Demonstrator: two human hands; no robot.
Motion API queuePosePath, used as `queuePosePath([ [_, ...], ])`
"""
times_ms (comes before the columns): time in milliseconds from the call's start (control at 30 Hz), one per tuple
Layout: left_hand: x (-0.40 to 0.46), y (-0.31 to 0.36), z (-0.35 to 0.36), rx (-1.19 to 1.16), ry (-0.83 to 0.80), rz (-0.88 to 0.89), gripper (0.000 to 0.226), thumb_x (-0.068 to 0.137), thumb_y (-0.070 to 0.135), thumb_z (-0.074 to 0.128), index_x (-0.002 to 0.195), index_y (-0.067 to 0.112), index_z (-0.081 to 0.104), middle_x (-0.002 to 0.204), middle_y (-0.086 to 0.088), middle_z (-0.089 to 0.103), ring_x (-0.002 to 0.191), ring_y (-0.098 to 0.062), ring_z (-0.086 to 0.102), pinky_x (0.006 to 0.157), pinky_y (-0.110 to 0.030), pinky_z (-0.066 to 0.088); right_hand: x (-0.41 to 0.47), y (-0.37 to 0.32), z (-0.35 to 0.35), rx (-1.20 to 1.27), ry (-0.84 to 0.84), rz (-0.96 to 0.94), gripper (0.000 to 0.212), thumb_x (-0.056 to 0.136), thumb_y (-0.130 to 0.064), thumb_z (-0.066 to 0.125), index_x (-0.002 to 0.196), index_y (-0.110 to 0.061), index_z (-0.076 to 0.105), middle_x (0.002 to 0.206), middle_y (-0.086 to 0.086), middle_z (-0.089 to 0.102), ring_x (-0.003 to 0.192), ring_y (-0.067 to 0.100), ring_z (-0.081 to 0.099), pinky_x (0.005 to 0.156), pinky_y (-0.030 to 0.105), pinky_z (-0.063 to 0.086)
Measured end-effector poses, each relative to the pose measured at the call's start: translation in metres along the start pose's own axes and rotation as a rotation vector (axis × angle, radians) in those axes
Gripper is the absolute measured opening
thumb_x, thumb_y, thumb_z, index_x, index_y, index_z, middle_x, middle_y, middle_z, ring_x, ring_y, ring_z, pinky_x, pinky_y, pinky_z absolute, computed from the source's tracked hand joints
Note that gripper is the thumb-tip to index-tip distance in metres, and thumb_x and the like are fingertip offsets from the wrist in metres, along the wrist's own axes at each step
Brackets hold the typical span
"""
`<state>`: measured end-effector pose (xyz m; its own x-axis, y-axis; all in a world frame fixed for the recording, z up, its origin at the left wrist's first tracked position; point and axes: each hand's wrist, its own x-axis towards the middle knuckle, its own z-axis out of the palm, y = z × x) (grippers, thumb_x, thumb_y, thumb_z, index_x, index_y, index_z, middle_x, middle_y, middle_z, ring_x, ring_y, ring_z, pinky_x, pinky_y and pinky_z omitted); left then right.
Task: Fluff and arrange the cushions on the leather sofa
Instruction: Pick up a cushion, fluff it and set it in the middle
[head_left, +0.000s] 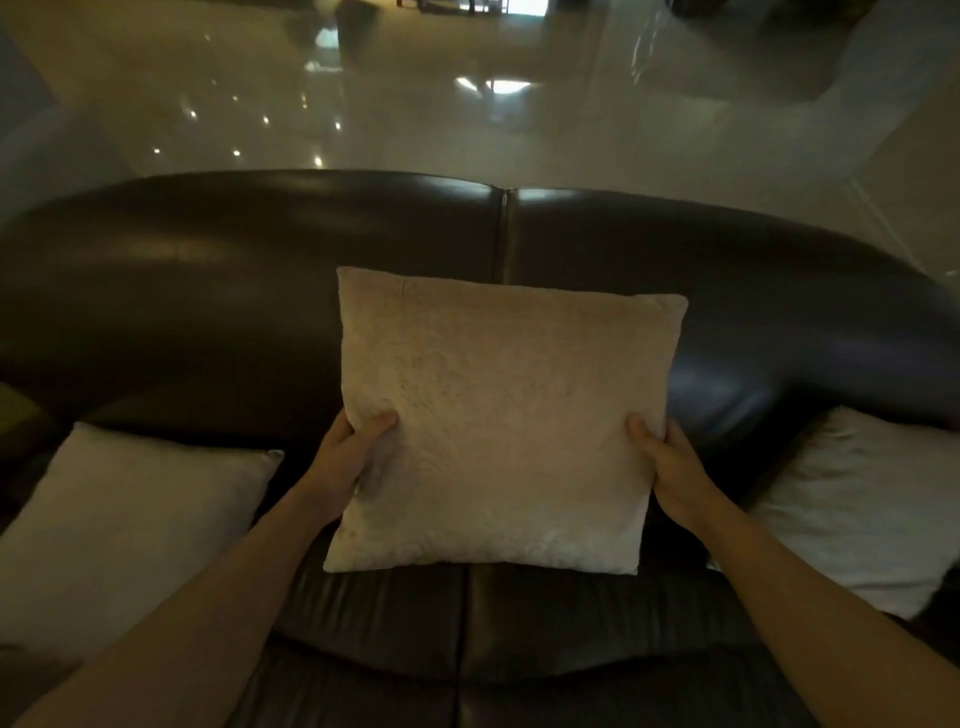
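A square beige cushion (504, 415) stands upright at the middle of the dark leather sofa (208, 291), over the seam between the two seats. My left hand (353, 457) grips its left edge, thumb on the front face. My right hand (670, 467) grips its right edge the same way. A pale grey cushion (130, 530) lies on the left seat. A white cushion (862, 499) leans at the right end of the sofa.
Behind the sofa back stretches a glossy pale floor (415, 114) with light reflections. A dark piece of furniture (769, 47) sits at the far upper right. The front of the sofa seat (467, 649) shows below the middle cushion.
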<state>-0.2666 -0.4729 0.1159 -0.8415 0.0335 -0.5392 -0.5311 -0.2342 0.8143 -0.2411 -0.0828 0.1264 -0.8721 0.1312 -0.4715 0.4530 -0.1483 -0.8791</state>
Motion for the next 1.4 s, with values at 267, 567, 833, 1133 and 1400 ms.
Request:
queuePosePath([
  [267,0.016,-0.015,-0.002,0.048,0.033,-0.010,0.071,0.087,0.040,0.074,0.150,0.031,0.042,0.144,0.009,0.056,0.129,-0.017,0.054,0.112,-0.047,0.042,0.018,0.015,0.006,-0.015,0.056,0.044,0.081,0.072,-0.059,0.073,0.140,-0.027,0.043,0.135,-0.006,0.056,0.120,0.018,0.056,0.101,0.047,0.047],
  [567,0.036,-0.052,-0.014,0.173,0.043,-0.010,0.055,0.098,0.011,0.061,0.149,0.021,0.042,0.144,-0.002,0.056,0.133,-0.026,0.052,0.109,-0.051,0.046,0.036,0.062,0.008,0.000,0.061,0.106,0.062,0.079,-0.040,0.072,0.133,-0.034,0.043,0.131,-0.010,0.057,0.116,0.012,0.057,0.082,0.032,0.054],
  [833,0.040,-0.084,-0.018,0.305,0.114,-0.196,0.069,0.092,0.001,0.059,0.154,0.018,0.037,0.152,-0.009,0.048,0.140,-0.034,0.044,0.115,-0.057,0.037,0.038,0.106,0.017,0.061,0.091,0.226,0.034,0.095,-0.021,0.059,0.123,-0.038,0.049,0.125,-0.015,0.058,0.112,0.006,0.057,0.079,0.023,0.055],
  [1133,0.019,-0.081,-0.022,0.292,0.075,-0.229,0.066,0.101,0.006,0.054,0.158,0.022,0.026,0.155,-0.004,0.040,0.146,-0.032,0.035,0.118,-0.053,0.032,0.029,0.100,0.028,0.077,0.176,0.253,0.054,0.095,-0.024,0.058,0.146,-0.029,0.039,0.142,0.002,0.050,0.127,0.023,0.049,0.107,0.044,0.041],
  [1400,-0.036,-0.062,-0.002,0.247,0.081,-0.198,0.040,0.100,0.001,0.055,0.140,0.005,0.051,0.115,-0.013,0.062,0.090,-0.021,0.062,0.078,-0.031,0.047,-0.011,0.068,0.053,-0.100,0.105,0.197,0.044,0.094,-0.013,0.061,0.135,-0.025,0.052,0.131,0.007,0.051,0.116,0.022,0.054,0.080,0.029,0.052],
])
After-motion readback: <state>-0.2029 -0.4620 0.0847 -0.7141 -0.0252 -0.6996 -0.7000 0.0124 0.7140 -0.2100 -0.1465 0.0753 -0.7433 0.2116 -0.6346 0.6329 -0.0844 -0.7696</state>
